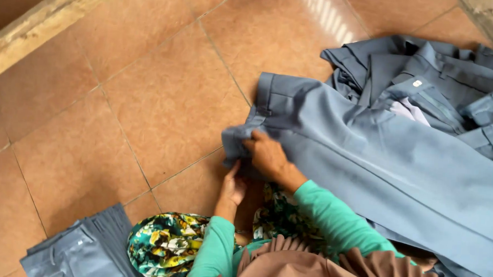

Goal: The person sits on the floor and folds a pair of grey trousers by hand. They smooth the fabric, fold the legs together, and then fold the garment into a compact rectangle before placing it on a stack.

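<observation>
Closest in, a folded stack of grey-blue clothes (80, 250) lies on the tiled floor (147, 94), beside a knee in flowery cloth (165, 244). Just past it, the left hand (234, 187) pinches the low edge of the grey-blue trousers (402, 175). The right hand (266, 153) is closed on the waistband corner, right above the left. The trousers lie spread flat on the floor, stretching off to the right. Farther back sits a heap of more grey-blue clothes (446, 81) with a small white square tag (417, 83) on top.
</observation>
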